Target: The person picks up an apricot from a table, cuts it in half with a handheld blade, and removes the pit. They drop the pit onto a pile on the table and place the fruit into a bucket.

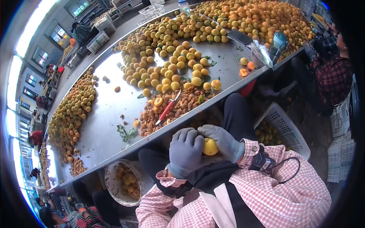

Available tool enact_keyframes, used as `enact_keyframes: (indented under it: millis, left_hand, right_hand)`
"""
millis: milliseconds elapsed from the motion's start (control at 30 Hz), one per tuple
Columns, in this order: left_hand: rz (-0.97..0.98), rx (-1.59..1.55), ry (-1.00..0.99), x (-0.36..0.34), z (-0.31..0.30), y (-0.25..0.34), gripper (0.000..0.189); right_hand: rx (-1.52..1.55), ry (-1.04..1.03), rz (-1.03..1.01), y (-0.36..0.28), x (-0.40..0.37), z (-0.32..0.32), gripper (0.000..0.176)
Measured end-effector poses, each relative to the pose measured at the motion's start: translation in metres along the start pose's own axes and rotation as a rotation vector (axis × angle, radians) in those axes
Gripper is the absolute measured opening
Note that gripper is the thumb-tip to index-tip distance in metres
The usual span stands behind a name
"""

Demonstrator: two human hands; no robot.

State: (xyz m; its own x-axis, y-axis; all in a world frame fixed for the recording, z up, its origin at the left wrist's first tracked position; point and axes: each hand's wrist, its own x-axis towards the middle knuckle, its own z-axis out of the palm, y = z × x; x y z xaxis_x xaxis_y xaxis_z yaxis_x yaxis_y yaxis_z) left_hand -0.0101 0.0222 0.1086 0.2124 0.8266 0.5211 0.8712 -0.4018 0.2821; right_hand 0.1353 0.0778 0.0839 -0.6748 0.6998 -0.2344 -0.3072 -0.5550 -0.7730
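1. Left hand (186,150), grey-gloved, lower centre of frame: fingers curled tight over the left side of an apricot (210,147).
2. Right hand (222,141), grey-gloved: fingers wrapped over the top and right side of the same apricot. The fruit sits pinched between both hands, above the lap and just short of the desk edge.
3. White bucket (108,182), lower left, under the desk, part-filled with apricots.
4. White basket (283,121), right of the knees, fruit inside.
5. Steel desk (106,110): a heap of pits (182,104) by the near edge, with a red-handled knife (167,108) lying on it.
6. Loose whole apricots (167,57), mid to upper frame.
7. A co-worker's plaid sleeve (332,78), upper right.

Risk, as judged: the apricot is held over no surface, so a slip in the gloves would drop it to the lap or floor. The knife lies close to the edge, and a sleeve brushing it could knock it off.
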Motion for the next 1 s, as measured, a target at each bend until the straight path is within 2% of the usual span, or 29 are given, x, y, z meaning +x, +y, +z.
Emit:
enact_keyframes:
  millis: [67,100,233,367,433,467,533,567,633,667,733,767,800,833,867,933,967,1000]
  left_hand:
    - [0.186,0.086,-0.063,0.006,-0.007,-0.003,0.062]
    - [0.212,0.124,-0.068,0.008,-0.010,-0.001,0.058]
    - [0.184,0.134,-0.132,0.002,-0.010,0.003,0.055]
    - [0.201,0.048,-0.026,-0.002,-0.012,0.001,0.056]
    - [0.191,-0.004,-0.003,-0.002,-0.013,0.005,0.057]
    - [0.164,-0.025,0.020,-0.002,-0.013,0.008,0.059]
    - [0.135,-0.049,0.041,-0.003,-0.011,0.010,0.060]
    - [0.125,-0.114,0.078,-0.006,-0.010,0.010,0.057]
    - [0.113,-0.179,0.117,-0.012,-0.001,0.011,0.054]
    - [0.044,-0.296,0.187,-0.016,0.008,0.014,0.051]
    - [-0.022,-0.405,0.261,-0.017,0.011,0.015,0.049]
    - [-0.063,-0.393,0.261,-0.016,0.011,0.016,0.047]
    - [-0.101,-0.386,0.256,-0.015,0.012,0.017,0.045]
    - [-0.111,-0.255,0.169,-0.011,0.008,0.014,0.047]
    - [-0.121,-0.118,0.023,-0.008,0.006,0.008,0.053]
    - [-0.042,-0.021,-0.002,-0.002,0.006,0.005,0.062]
    - [-0.042,-0.021,-0.001,0.001,0.005,0.006,0.062]
    - [0.002,-0.007,-0.007,0.003,0.001,0.008,0.066]
  right_hand:
    - [-0.111,0.036,0.026,-0.004,-0.008,0.006,0.021]
    - [-0.170,0.039,0.003,-0.002,-0.009,0.005,0.022]
    - [-0.223,0.078,-0.074,0.007,-0.010,0.005,0.022]
    - [-0.064,0.035,-0.007,-0.006,-0.021,0.020,0.019]
    - [-0.416,-0.016,-0.333,-0.008,-0.025,0.023,0.019]
    - [-0.414,-0.017,-0.330,-0.006,-0.025,0.024,0.019]
    - [-0.085,0.011,-0.205,-0.002,-0.025,0.027,0.022]
    - [-0.084,0.012,-0.203,0.000,-0.027,0.030,0.022]
    - [-0.134,0.077,-0.332,0.000,-0.032,0.035,0.022]
    - [-0.136,0.075,-0.332,0.001,-0.033,0.035,0.022]
    - [0.197,0.079,-0.263,0.002,-0.033,0.036,0.023]
    - [0.194,0.077,-0.265,-0.002,-0.028,0.035,0.023]
    - [0.016,0.080,-0.280,-0.008,-0.021,0.030,0.022]
    - [-0.163,0.085,-0.294,-0.011,-0.016,0.026,0.021]
    - [-0.167,0.091,-0.299,-0.006,-0.011,0.016,0.021]
    - [-0.260,0.001,-0.193,0.001,0.002,-0.004,0.022]
    - [-0.256,0.040,0.028,-0.007,-0.006,-0.002,0.023]
    - [-0.253,0.041,0.029,-0.002,-0.007,-0.007,0.023]
